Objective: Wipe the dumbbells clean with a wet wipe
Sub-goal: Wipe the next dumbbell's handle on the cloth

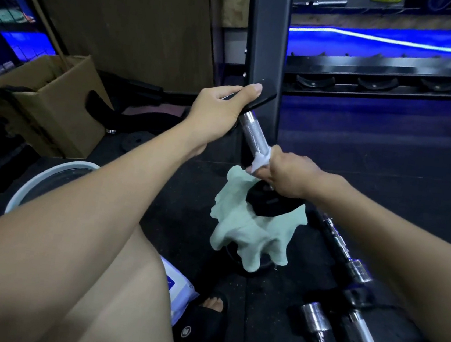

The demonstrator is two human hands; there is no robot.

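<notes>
A dumbbell with black heads and a knurled silver handle (253, 134) stands tilted in the middle of the view. My left hand (220, 111) grips its upper black head (264, 95). My right hand (286, 172) holds a white wet wipe (260, 160) wrapped round the lower end of the handle. The lower head (271, 204) rests on a crumpled pale green cloth (251, 230) on the dark floor. A white pack of wipes (180, 289) lies by my knee.
A black rack post (268, 35) rises right behind the dumbbell, with rack shelves (384, 73) to the right. Chrome bars (348, 269) lie on the floor at lower right. A cardboard box (49, 100) and a white-rimmed bucket (49, 179) sit at left.
</notes>
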